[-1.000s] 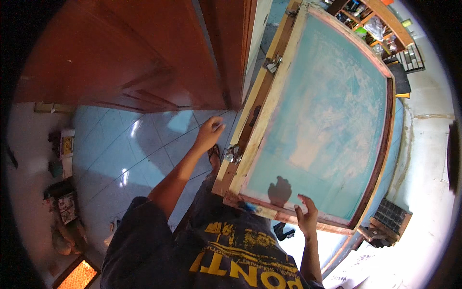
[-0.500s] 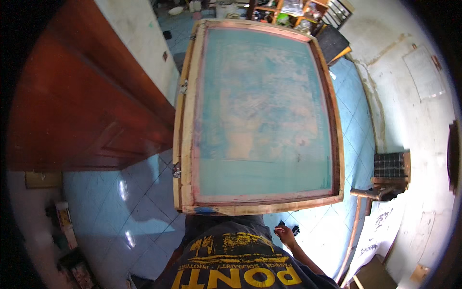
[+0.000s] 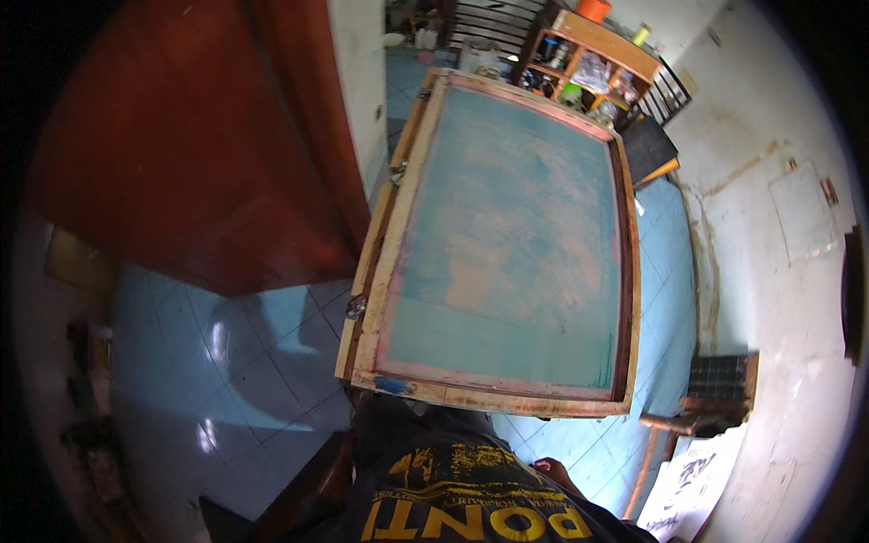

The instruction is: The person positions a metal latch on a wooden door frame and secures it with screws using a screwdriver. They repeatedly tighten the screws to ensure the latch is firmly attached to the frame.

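Right hand (image 3: pixel 550 470), its grip impossible to tell, is beyond the near edge of the wooden frame (image 3: pixel 493 397); left hand unseen; best avoid pressing the mesh (image 3: pixel 507 262)

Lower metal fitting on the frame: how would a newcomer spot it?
Find the large wooden frame around a blue-green panel, beyond the dark shirt. Follow its left edge down toward the near corner, to the shiny metal fitting. Unlike the similar fitting higher up, it sits nearest the shirt.
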{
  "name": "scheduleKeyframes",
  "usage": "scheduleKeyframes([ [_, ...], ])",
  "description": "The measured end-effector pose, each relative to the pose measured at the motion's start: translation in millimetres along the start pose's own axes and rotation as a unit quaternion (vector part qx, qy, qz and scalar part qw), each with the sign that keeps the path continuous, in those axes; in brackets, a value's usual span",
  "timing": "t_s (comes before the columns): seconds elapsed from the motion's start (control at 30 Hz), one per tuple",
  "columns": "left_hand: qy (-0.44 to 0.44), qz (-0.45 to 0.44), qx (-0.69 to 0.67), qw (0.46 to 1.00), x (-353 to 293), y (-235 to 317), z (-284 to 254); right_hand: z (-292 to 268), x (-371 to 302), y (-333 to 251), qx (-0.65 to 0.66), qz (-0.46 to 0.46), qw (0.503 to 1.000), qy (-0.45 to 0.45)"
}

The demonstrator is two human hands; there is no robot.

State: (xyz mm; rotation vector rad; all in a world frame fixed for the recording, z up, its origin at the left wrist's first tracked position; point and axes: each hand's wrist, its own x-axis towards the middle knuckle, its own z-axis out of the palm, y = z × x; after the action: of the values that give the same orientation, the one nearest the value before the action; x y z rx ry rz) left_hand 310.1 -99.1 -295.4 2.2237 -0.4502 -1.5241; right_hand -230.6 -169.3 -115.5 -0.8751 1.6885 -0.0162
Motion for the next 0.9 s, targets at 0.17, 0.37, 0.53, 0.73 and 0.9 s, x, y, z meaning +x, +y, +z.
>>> scheduleKeyframes([
  [0.17,0.026,-0.020,-0.070,0.997,10,-34,10,-26,25,48,-0.096,-0.078,0.992,-0.034],
  [0.37,0.037,-0.125,0.001,0.991,-7,-84,-10,-5,67,-47,-0.238,-0.151,0.957,-0.068],
  [0.53,0.093,0.000,-0.111,0.989,-36,-129,-10,48,40,-179,-0.172,-0.160,0.951,-0.203],
  [0.73,0.109,-0.029,-0.363,0.925,-45,-122,76,42,95,-216,0.038,-0.059,0.941,-0.330],
  [0.9,0.336,0.030,-0.291,0.895,-11,-229,156,51,20,-281,-0.370,-0.240,0.823,-0.358],
])
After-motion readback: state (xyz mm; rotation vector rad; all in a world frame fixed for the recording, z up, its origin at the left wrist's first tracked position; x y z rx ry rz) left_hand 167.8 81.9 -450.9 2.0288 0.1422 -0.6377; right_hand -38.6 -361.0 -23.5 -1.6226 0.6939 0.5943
